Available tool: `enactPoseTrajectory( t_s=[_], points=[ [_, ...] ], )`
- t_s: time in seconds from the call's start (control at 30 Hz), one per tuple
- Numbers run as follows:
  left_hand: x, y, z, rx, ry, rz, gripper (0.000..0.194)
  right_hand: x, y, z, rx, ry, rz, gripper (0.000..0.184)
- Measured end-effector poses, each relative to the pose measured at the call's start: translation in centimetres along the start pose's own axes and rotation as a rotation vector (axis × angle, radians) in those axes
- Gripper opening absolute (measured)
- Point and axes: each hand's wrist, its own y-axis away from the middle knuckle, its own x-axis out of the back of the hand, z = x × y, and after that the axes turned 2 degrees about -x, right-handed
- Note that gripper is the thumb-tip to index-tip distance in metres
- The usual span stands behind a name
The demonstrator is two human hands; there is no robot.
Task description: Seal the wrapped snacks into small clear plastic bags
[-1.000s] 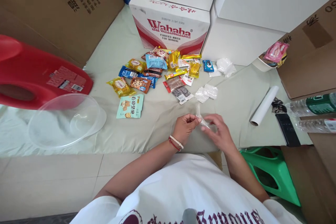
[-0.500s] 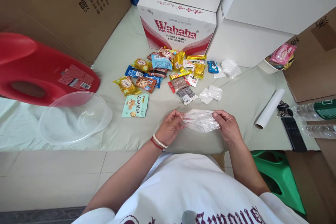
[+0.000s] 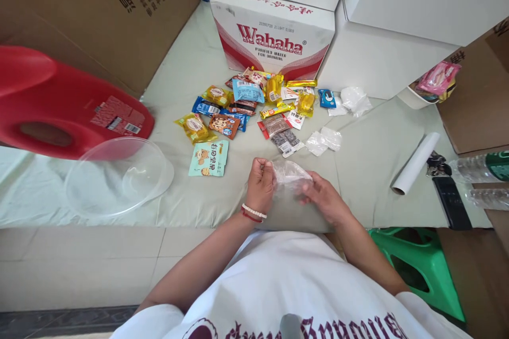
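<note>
A clear plastic bag (image 3: 290,176) is held above the front of the cloth-covered table. My left hand (image 3: 261,180) pinches its left end, the fingers closed. At the bag's right side is my right hand (image 3: 322,195), somewhat blurred, with thumb and fingers around the edge. Just beyond the hands lie folded clear plastic bags (image 3: 324,141) and a grey-and-white packet (image 3: 288,142). A pile of wrapped snacks (image 3: 248,92) spreads behind. The light-green nut packet (image 3: 208,158) lies left of my left hand.
On the left stand a red jug (image 3: 71,100) and a clear plastic bowl (image 3: 119,177). A Wahaha box (image 3: 274,32) stands at the back. To the right are a white roll (image 3: 417,163), keys (image 3: 438,164), a black phone (image 3: 452,202) and bottles (image 3: 477,167). A green stool (image 3: 421,270) is below.
The bag was stretched flat between both hands; now it is bunched and shorter. My right hand has moved left and lower, closer to my left hand. The view has shifted slightly.
</note>
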Motion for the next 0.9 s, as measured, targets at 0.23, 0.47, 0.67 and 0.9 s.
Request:
enactPoseTrajectory(
  t_s=[0.23, 0.47, 0.67, 0.9],
  points=[
    [1.3, -0.6, 0.2, -0.167, -0.094, 0.062, 0.042, 1.5, -0.1, -1.2, 0.046, 0.092, 0.014, 0.035],
    [1.4, -1.1, 1.6, 0.040, 0.094, 0.166, 0.046, 2.8, 0.5, -1.7, 0.080, 0.140, 0.067, 0.035],
    [4.0, -1.2, 4.9, 0.091, -0.304, -0.473, 0.046, 6.4, 1.2, -3.1, 0.323, 0.205, 0.223, 0.030],
    [4.1, -0.6, 5.0, 0.208, -0.305, -0.594, 0.047, 9.8, -1.6, -7.0, 0.404, 0.288, 0.232, 0.033]
  ],
)
